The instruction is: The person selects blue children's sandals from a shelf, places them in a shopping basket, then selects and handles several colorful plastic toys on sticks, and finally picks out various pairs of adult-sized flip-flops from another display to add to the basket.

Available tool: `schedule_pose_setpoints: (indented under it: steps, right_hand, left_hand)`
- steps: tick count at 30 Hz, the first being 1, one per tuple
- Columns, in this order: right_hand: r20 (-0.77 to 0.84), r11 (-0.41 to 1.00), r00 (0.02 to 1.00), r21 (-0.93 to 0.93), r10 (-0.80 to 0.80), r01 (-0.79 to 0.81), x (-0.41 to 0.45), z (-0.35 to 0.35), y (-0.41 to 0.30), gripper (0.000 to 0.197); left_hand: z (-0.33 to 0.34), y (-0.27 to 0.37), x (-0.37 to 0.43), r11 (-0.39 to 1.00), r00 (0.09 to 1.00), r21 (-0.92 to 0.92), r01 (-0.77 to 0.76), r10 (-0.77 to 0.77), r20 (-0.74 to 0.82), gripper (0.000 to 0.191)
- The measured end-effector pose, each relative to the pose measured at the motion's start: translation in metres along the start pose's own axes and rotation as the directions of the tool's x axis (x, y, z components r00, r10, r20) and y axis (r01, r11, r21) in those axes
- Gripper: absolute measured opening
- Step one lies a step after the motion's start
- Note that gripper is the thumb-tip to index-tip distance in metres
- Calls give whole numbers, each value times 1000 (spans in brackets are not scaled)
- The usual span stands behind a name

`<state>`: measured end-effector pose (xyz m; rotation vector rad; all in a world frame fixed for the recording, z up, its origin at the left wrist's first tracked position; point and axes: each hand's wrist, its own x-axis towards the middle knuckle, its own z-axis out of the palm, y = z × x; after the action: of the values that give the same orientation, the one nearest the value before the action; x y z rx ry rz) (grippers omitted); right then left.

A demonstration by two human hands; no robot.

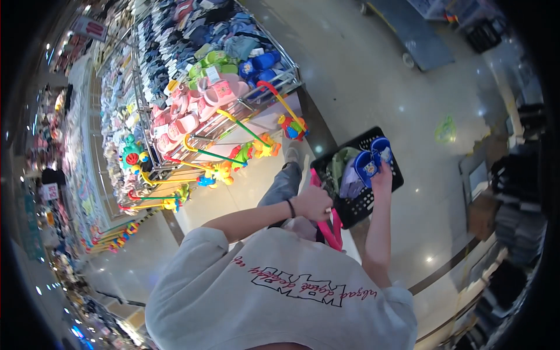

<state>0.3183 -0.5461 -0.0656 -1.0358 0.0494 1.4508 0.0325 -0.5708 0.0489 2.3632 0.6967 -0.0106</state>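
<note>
My right hand (381, 176) grips a pair of blue children's slippers (372, 162) with cartoon badges, over a black perforated shopping basket (363, 210). Inside the basket lie a green folded garment (343, 164) and a lilac one (351, 181), partly covered by the slippers. My left hand (313, 203) is closed at the basket's near left side. Its fingers appear wrapped around the pink basket handle (334, 234), which emerges on both sides of the fist; the grip itself is partly hidden.
At left stands a wire display bin (291, 74) heaped with clothes, pink slippers (223, 92), green slippers (214, 61) and blue slippers (262, 63). Several push toys (264, 146) with coloured sticks hang along its edge. A flat trolley (415, 41) stands at upper right, a cardboard box (483, 216) at right.
</note>
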Motion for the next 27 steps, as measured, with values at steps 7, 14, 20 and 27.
schedule_pose_setpoints:
  steps: [7,14,20,27]
  right_hand:
    - [352,844,934,-482,-60,235,72,286,-37,28]
    - [469,573,871,-758,145,313,117,523,58,13]
    - [357,225,932,-915,65,335,164,541,194,22]
    - [401,105,902,-902,-159,420,229,467,180,35]
  left_hand:
    - [-12,-19,60,963,976,-163,-214,208,-58,48]
    - [-24,-53,86,822,895,-396,-410,446,-3,61]
    - [3,-43,91,845,896,-336,-417,445,7,46]
    - [-12,-58,89,773,851,-411,-484,524,-17,60]
